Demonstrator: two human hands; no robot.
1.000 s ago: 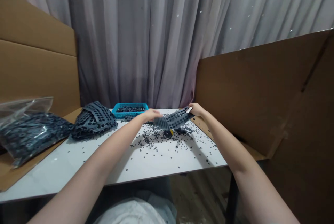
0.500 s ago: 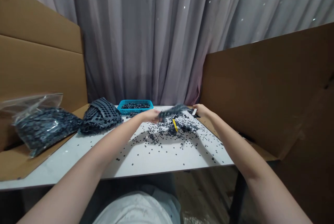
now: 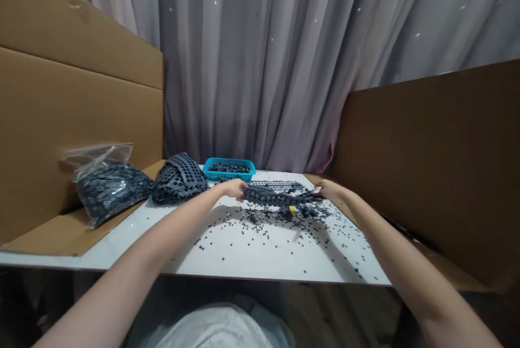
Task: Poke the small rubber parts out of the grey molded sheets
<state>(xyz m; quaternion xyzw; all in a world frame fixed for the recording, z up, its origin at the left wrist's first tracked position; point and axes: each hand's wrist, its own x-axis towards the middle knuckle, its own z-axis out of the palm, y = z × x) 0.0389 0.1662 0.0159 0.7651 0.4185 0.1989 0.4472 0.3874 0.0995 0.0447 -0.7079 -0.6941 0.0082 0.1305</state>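
Note:
Between my two hands a dark grey perforated sheet point(image 3: 270, 196) is held just over the white table point(image 3: 260, 258). My left hand point(image 3: 235, 189) is closed on its left end. My right hand point(image 3: 325, 188) pinches the other end, where a small pale piece shows at the fingers. Under the sheet, many small dark discs point(image 3: 254, 218) lie scattered. A yellow object point(image 3: 291, 210) sits among them, partly covered by the sheet. Behind the held sheet, another flat perforated sheet point(image 3: 280, 184) rests on the table.
A blue basket point(image 3: 229, 161) of dark pieces stands at the back. To the left are a folded stack of perforated sheets point(image 3: 179, 180) and a clear plastic bag point(image 3: 111, 185) of dark rings. Cardboard walls point(image 3: 81, 99) rise on both sides, with a grey curtain point(image 3: 252, 66) behind.
The sheet, a blurred twisted strip before, now hangs spread between my hands and covers more of the yellow object. The whole view has shifted, so things appear further right.

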